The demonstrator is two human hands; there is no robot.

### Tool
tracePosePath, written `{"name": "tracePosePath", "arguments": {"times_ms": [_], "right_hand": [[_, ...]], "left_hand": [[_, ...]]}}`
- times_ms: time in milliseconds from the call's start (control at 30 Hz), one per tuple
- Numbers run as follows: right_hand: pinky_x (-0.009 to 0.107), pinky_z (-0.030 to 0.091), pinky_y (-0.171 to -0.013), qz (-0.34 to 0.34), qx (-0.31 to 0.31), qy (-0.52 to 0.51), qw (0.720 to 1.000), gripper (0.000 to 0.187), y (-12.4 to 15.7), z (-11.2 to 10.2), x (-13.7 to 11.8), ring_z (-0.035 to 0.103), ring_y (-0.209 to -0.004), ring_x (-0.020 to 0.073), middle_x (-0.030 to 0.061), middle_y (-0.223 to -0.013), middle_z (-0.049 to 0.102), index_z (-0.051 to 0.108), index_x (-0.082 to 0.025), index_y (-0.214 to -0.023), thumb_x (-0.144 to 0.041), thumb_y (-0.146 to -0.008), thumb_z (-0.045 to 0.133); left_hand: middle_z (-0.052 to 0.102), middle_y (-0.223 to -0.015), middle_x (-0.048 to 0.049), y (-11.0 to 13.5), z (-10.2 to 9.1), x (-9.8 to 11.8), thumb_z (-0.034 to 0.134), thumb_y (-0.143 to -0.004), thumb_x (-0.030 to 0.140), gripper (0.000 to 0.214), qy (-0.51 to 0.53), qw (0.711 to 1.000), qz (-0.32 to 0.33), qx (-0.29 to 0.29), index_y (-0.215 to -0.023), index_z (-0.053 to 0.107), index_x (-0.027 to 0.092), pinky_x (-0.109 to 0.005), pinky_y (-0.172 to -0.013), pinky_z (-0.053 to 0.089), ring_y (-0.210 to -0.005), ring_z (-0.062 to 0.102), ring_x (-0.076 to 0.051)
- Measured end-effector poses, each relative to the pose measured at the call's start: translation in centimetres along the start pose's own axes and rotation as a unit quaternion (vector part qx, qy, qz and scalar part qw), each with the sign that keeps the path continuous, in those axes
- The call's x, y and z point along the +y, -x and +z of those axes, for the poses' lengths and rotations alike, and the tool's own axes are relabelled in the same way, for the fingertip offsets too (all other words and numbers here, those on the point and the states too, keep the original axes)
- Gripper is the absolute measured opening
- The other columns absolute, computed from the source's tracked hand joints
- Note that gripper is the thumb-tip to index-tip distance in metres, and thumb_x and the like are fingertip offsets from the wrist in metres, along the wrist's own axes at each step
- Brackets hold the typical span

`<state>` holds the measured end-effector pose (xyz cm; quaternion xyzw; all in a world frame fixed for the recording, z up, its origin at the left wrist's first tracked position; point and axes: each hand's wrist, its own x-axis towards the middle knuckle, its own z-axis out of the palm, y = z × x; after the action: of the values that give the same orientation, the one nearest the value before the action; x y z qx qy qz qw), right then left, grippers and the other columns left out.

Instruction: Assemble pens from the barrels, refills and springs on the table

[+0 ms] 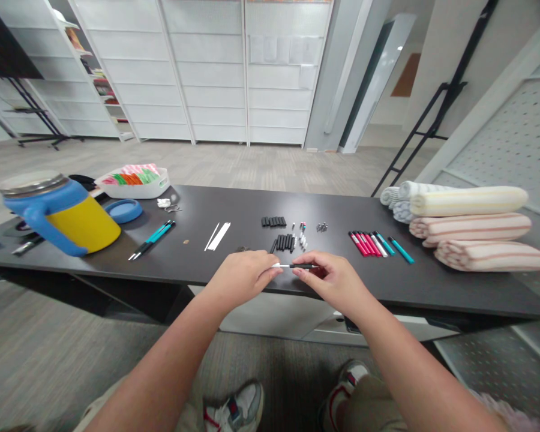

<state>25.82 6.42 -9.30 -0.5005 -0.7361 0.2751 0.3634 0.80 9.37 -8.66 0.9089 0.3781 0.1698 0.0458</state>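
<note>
Both hands meet over the near edge of a dark table (234, 210). My left hand (245, 273) is closed, pinching the white end of a thin pen refill (284, 265). My right hand (330, 279) is closed on a black pen part (303, 266) at the refill's other end. Just behind the hands lie small black pen caps (285, 242), another row of black pieces (273, 221), white tips (303, 240) and tiny springs (321, 227). White refills (218, 236) lie to the left.
Red, white and teal pens (378, 244) lie at the right, beside rolled towels (472, 228). Two teal pens (155, 238), a yellow and blue jug (60, 216), a blue lid (123, 210) and a white tray (135, 183) stand at the left.
</note>
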Motion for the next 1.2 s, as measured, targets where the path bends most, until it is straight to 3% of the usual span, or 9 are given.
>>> {"name": "tracePosePath", "arguments": {"times_ms": [367,667,800,900,1033,1200], "right_hand": [[0.026,0.053,-0.070,-0.032,-0.008,0.015,0.999,0.013,-0.41,0.67,-0.66,0.071,-0.074,0.0156,-0.0008,-0.094,0.081,0.079,-0.028,-0.103,-0.034,-0.094,0.074],[0.026,0.046,-0.062,-0.013,0.006,0.049,0.999,0.016,-0.28,0.87,-0.62,0.065,-0.063,0.0141,-0.0028,-0.079,0.076,0.076,-0.026,-0.097,-0.041,-0.094,0.073],[0.027,0.046,-0.067,-0.045,-0.004,0.082,0.996,0.019,-0.39,0.74,-0.78,0.068,-0.072,0.0163,-0.0008,-0.084,0.078,0.077,-0.026,-0.095,-0.040,-0.100,0.065],[0.028,0.047,-0.072,-0.053,-0.009,0.098,0.994,0.020,-0.36,0.72,-0.80,0.070,-0.079,0.0177,0.0006,-0.093,0.079,0.075,-0.027,-0.105,-0.039,-0.103,0.060],[0.028,0.045,-0.064,-0.029,-0.020,0.084,0.996,0.028,-0.10,0.74,-0.52,0.064,-0.066,0.0158,0.0003,-0.089,0.076,0.063,-0.024,-0.123,-0.037,-0.098,0.065],[0.027,0.043,-0.062,-0.031,-0.031,0.067,0.997,0.017,0.09,0.55,-0.35,0.061,-0.063,0.0144,-0.0006,-0.086,0.073,0.063,-0.024,-0.114,-0.032,-0.099,0.062]], "left_hand": [[0.069,-0.102,-0.0062,0.02,-0.09,0.61,0.037,-0.112,0.034,0.031,0.004,0.999,0.039,-0.008,-0.117,0.065,0.022,-0.035,-0.083,0.049,-0.097,0.066,-0.023],[0.066,-0.100,-0.0049,-0.03,-0.10,0.66,0.045,-0.110,0.030,0.023,-0.022,0.999,0.044,0.002,-0.116,0.066,0.024,-0.034,-0.080,0.047,-0.096,0.061,-0.023],[0.066,-0.098,-0.0034,0.00,0.01,0.54,0.044,-0.111,0.032,0.024,-0.021,0.999,0.035,0.007,-0.121,0.065,0.026,-0.035,-0.078,0.046,-0.093,0.061,-0.023],[0.066,-0.098,-0.0034,-0.01,0.10,0.39,0.044,-0.111,0.032,0.023,-0.024,0.999,0.026,0.006,-0.122,0.064,0.026,-0.035,-0.078,0.047,-0.094,0.061,-0.024],[0.066,-0.106,-0.0058,-0.05,0.20,0.28,0.044,-0.110,0.031,0.023,-0.014,1.000,0.014,0.018,-0.121,0.063,0.023,-0.037,-0.087,0.049,-0.101,0.062,-0.024],[0.066,-0.106,-0.0074,-0.08,0.10,0.48,0.041,-0.112,0.034,0.027,-0.017,0.999,0.024,0.017,-0.121,0.063,0.022,-0.038,-0.089,0.049,-0.102,0.061,-0.025]]}}
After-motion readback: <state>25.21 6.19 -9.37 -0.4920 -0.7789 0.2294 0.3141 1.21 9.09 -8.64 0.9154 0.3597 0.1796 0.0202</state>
